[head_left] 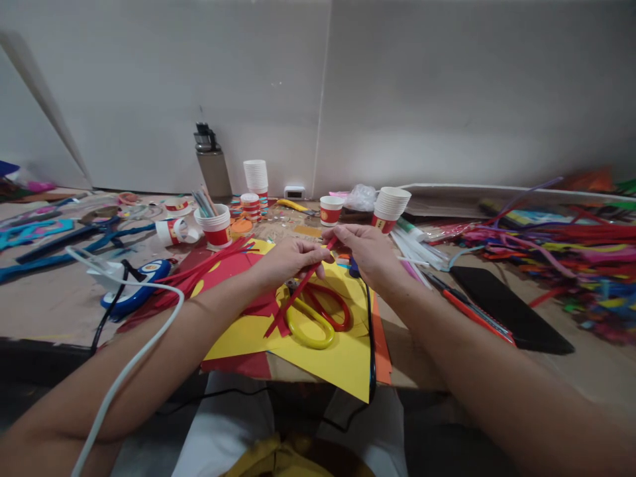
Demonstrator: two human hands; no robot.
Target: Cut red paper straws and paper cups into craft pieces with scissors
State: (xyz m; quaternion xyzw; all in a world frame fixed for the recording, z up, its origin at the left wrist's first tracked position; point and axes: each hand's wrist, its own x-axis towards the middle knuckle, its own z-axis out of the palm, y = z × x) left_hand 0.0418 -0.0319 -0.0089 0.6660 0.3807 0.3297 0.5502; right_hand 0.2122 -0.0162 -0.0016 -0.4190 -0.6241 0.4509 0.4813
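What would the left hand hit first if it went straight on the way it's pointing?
Most likely the fingers of the right hand, just past the tips of the left hand, where the red strip runs up between them. Depth is unclear from this view.

A craft workspace, most likely a small workshop.
A work table (54, 301) stands against plain grey panels (447, 86), strewn with making supplies: a red strip (298, 291) held above yellow paper (338, 368), scissors (312, 343) with yellow and red handles, a red utility knife (474, 313), a yellow-handled tool (292, 205), and a paper cup (216, 233) holding slender sticks (206, 204). More cups (390, 207) stand stacked towards the back. A tangled heap of bright strips (586, 262) covers the right side.
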